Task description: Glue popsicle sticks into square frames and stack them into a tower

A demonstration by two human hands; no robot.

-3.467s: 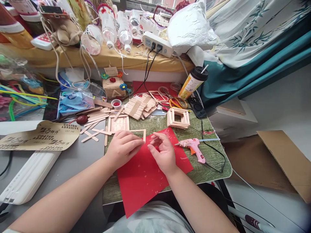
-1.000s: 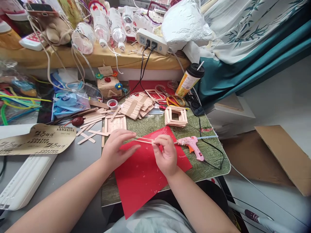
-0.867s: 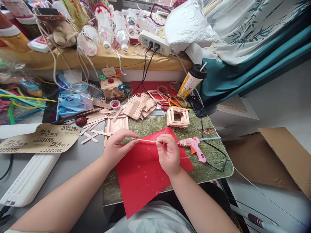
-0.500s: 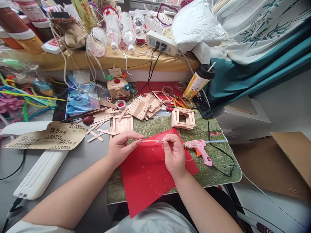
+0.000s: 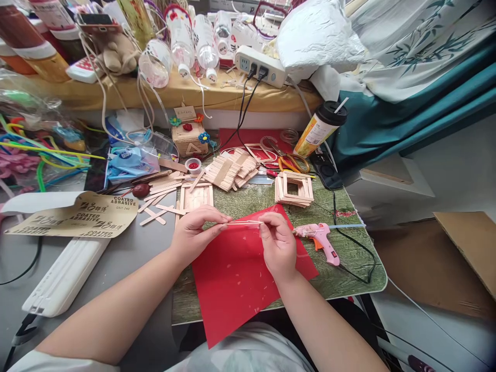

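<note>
Thin wooden craft sticks [image 5: 244, 223] are pinched edge-on between both hands, over a red sheet [image 5: 232, 279]. My left hand [image 5: 199, 232] grips their left end between thumb and fingers, and my right hand [image 5: 278, 243] closes on the right end. How many sticks are held I cannot tell. A pink glue gun [image 5: 321, 239] lies on its side just right of my right hand. Behind it stands a square frame stacked from craft sticks [image 5: 293, 188]. A flat stick panel [image 5: 197, 196] lies beyond my left hand.
Bundled craft sticks [image 5: 228, 173] and loose sticks [image 5: 155, 206] lie at the back. A drink cup [image 5: 321, 129] stands behind scissors [image 5: 292, 164]. Sandpaper [image 5: 77, 217] rests over a white power strip [image 5: 65, 279] at left. A black cord [image 5: 356, 276] trails from the glue gun.
The hands and sticks keep nearly the same pose over the red sheet. The whole view has shifted very slightly.
</note>
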